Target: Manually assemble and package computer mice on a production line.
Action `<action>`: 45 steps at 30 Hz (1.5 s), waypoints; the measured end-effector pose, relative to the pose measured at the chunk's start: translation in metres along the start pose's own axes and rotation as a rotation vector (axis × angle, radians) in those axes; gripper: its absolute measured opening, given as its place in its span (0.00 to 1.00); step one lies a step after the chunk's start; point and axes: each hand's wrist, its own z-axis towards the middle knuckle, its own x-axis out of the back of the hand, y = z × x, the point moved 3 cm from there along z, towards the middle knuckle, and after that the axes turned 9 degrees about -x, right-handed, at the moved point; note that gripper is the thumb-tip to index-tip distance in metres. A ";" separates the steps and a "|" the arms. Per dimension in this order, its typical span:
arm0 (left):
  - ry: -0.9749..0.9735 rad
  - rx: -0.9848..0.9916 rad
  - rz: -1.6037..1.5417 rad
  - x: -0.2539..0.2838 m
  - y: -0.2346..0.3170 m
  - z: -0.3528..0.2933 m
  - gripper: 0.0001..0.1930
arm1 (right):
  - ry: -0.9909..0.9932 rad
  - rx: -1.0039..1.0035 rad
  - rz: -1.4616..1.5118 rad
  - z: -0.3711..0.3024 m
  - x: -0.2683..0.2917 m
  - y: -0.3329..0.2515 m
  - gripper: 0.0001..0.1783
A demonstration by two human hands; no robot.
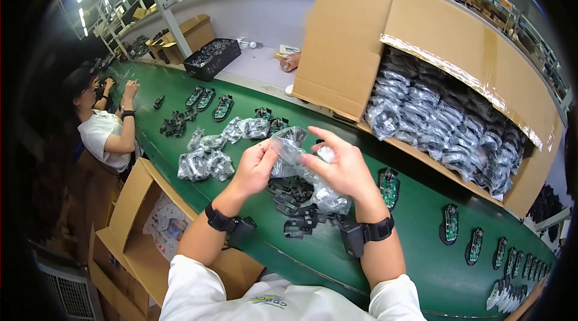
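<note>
My left hand (pixel 256 167) is closed, pinching a clear plastic bag (pixel 288 145) between thumb and fingers. Something dark shows through the film, but its kind is unclear. Beside the bag, my right hand (pixel 342 167) has thumb and forefinger spread; its thumb tip touches or nearly touches the film. Below the hands lie small black plastic parts (pixel 295 206). More bagged parts (pixel 331 197) rest under my right hand, and another bagged group (pixel 205 161) lies left of my left hand. Green circuit boards in black housings (pixel 223 108) are on the table beyond.
A big cardboard box (pixel 343 50) full of bagged parts (pixel 433 116) stands at the right. More board units (pixel 449 224) line the green table (pixel 259 270). An open carton (pixel 129 200) sits low left. A co-worker (pixel 105 131) works farther left; another person's arm (pixel 530 303) reaches in lower right.
</note>
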 end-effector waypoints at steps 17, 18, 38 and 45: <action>0.012 -0.077 -0.462 0.013 0.024 -0.035 0.36 | -0.154 0.169 0.073 -0.016 -0.042 -0.016 0.15; 0.034 -0.167 -0.365 0.016 0.037 -0.032 0.35 | -0.158 0.291 -0.060 -0.019 -0.042 -0.023 0.15; 0.232 -0.323 0.272 0.024 0.050 -0.034 0.01 | -0.117 0.172 -0.147 -0.014 -0.012 -0.003 0.09; 0.097 -0.373 0.555 0.033 0.073 -0.037 0.03 | -0.041 0.245 -0.114 -0.020 -0.013 -0.012 0.06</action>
